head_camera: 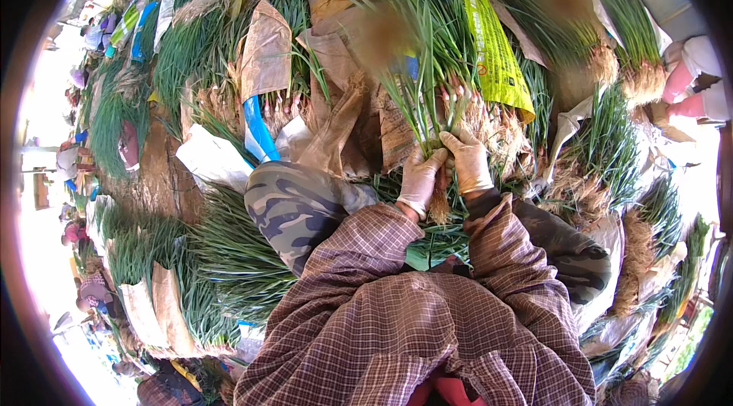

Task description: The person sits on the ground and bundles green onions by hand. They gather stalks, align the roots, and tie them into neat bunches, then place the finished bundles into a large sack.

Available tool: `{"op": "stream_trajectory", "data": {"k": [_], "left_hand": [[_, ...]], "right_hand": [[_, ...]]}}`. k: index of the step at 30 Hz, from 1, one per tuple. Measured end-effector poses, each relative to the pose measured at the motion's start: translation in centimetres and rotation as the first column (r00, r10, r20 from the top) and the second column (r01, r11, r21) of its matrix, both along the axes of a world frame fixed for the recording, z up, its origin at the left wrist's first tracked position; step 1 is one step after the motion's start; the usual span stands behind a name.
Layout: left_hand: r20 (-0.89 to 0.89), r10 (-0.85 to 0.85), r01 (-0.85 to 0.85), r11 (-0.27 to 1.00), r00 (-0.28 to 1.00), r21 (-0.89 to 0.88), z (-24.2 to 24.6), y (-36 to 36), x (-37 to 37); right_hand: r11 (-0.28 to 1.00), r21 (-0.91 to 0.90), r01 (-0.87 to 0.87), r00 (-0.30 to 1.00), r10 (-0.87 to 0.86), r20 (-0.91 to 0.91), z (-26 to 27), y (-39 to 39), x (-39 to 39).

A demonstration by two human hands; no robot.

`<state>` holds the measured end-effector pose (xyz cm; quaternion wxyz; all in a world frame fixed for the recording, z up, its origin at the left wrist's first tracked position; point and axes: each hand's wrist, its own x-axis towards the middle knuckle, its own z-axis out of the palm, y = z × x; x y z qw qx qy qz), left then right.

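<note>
A few scallions (pixel 440 205) are held upright before me, their green leaves pointing away and their pale roots hanging towards my lap. My left hand (pixel 419 178), in a thin whitish glove, closes around the lower stalks. Gloved the same way, my right hand (pixel 468 161) pinches the stalks beside it, and the thumbs nearly meet. Just beyond the right hand lies a thick heap of scallions (pixel 487 120) with tangled, straw-coloured roots. A yellow-green printed sack (pixel 495 57) covers part of that heap. My fingers partly hide the stalks where they are gripped.
Brown woven sacking (pixel 338 114) lies ahead. More scallion bundles (pixel 194 57) spread to the left, with another pile (pixel 243 251) beside my left knee. A white sack (pixel 215 157) lies near that knee. Rooty bundles (pixel 641 80) stand at right, near another person's pink-clad legs (pixel 681 85).
</note>
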<state>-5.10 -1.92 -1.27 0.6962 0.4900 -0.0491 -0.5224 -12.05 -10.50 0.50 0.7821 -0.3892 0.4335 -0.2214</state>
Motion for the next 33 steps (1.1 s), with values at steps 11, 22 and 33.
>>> {"op": "stream_trajectory", "data": {"k": [11, 22, 33], "left_hand": [[-0.258, 0.14, -0.136, 0.99, 0.956, 0.035, 0.5, 0.2, 3.0], [-0.38, -0.058, -0.148, 0.859, 0.923, -0.49, 4.7, 0.4, 6.1], [-0.345, 0.029, -0.145, 0.938, 0.938, -0.315, 0.2, -0.6, 6.2]], "right_hand": [[0.957, -0.144, 0.251, 0.896, -0.174, 0.408, 1.0, 2.4, -4.2], [0.619, -0.451, -0.643, 0.737, 0.34, -0.584, -1.7, -4.5, -5.9], [0.354, -0.526, -0.774, 0.523, -0.111, -0.845, -4.6, -11.3, 7.7]]}}
